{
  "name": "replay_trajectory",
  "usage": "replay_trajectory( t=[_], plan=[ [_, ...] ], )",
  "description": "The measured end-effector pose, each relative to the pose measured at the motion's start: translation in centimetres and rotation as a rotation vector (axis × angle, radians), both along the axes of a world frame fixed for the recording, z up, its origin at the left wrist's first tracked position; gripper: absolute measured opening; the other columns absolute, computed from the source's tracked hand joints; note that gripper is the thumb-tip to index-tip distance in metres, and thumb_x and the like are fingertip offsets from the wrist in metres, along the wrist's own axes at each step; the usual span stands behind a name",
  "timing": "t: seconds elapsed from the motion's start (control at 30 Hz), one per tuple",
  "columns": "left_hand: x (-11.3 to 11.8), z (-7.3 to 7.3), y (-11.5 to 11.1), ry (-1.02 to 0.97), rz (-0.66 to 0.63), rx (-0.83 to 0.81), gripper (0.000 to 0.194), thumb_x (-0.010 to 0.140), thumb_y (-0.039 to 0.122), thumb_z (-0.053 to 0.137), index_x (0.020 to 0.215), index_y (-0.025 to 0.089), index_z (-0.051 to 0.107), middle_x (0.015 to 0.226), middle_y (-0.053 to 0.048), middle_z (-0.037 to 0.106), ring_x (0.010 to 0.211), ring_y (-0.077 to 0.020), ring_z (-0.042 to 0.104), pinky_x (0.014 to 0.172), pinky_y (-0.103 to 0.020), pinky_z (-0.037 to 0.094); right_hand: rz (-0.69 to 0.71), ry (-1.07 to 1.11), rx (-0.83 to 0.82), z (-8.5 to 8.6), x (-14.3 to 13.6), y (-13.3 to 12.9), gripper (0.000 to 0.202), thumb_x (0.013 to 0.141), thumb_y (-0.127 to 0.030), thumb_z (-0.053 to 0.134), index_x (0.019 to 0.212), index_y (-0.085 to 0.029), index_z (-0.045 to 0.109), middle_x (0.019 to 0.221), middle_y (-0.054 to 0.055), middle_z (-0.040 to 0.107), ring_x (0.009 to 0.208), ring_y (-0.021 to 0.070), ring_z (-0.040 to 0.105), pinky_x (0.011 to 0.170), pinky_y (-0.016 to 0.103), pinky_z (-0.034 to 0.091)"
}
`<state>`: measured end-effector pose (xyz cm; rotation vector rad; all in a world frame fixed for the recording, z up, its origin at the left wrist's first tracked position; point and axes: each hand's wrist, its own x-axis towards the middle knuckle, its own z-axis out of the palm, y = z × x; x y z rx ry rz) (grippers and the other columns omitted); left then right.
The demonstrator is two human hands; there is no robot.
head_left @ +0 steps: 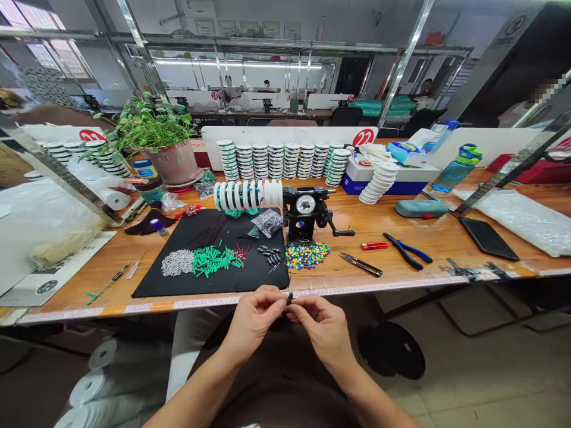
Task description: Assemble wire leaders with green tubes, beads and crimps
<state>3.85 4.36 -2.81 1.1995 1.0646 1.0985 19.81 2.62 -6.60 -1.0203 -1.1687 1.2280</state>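
Note:
My left hand [259, 320] and my right hand [322, 326] meet just in front of the table edge, each with thumb and fingertips pinched together. Between them is a small black piece [289, 299], mostly covered by the fingers, so its kind is unclear. Beyond the hands lies a black mat [151, 279] with a heap of green tubes [214, 261], small silver pieces [177, 262] and several black weights or sleeves [270, 255]. Multicoloured beads [307, 255] are heaped beside the mat. Behind them stands a black hand-crank winder [307, 214] carrying white spools [250, 195].
To the right lie thread snips [361, 264], blue-handled pliers [408, 249], a red lighter [373, 245] and a black phone [488, 238]. Stacked spools [276, 160] line the back divider. A potted plant [172, 160] stands left; a water bottle [457, 169] stands right.

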Motion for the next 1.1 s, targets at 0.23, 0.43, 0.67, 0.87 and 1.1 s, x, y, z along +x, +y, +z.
replay_trajectory(
  t=[0.23,0.43,0.67,0.87,1.1],
  plan=[
    [0.2,0.0,0.1,-0.062,0.008,-0.034,0.018,0.073,0.038,0.083,0.076,0.020,0.082,0.082,-0.003,0.062,0.072,-0.0134,0.056,0.064,-0.021,0.046,0.003,-0.161,0.070,0.8,0.2,-0.1,0.015,0.090,-0.032,0.066,0.083,-0.019,0.067,0.078,0.004,0.070,0.070,0.0189,0.068,0.067,0.028,0.057],
    [0.3,-0.1,0.0,-0.070,0.011,-0.055,0.022,0.071,0.040,0.085,0.075,0.018,0.081,0.083,-0.003,0.061,0.071,-0.0134,0.057,0.065,-0.022,0.048,-0.026,-0.220,0.085,1.1,0.1,-0.1,0.014,0.088,-0.029,0.063,0.079,-0.019,0.061,0.072,0.003,0.065,0.065,0.0180,0.064,0.062,0.027,0.052],
    [0.3,-0.1,0.0,-0.076,0.002,-0.080,0.026,0.069,0.041,0.086,0.077,0.017,0.080,0.083,-0.004,0.062,0.072,-0.0142,0.057,0.065,-0.023,0.047,-0.050,-0.261,0.101,1.6,0.0,0.0,0.013,0.087,-0.028,0.063,0.077,-0.020,0.061,0.070,0.002,0.064,0.062,0.0166,0.061,0.060,0.026,0.050],
    [0.3,0.0,0.0,-0.073,-0.016,-0.081,0.025,0.070,0.040,0.085,0.077,0.017,0.081,0.082,-0.004,0.062,0.073,-0.0144,0.056,0.066,-0.023,0.046,-0.047,-0.269,0.090,1.7,0.1,0.0,0.015,0.087,-0.030,0.063,0.076,-0.020,0.061,0.068,0.002,0.064,0.060,0.0159,0.059,0.058,0.026,0.048],
    [0.3,0.1,0.1,-0.105,-0.020,-0.128,0.025,0.069,0.040,0.086,0.075,0.016,0.081,0.079,-0.005,0.066,0.071,-0.0141,0.055,0.065,-0.022,0.044,-0.050,-0.233,0.067,1.4,-0.1,0.2,0.020,0.090,-0.035,0.064,0.078,-0.019,0.064,0.070,0.003,0.067,0.063,0.0172,0.062,0.060,0.027,0.050]
  ],
)
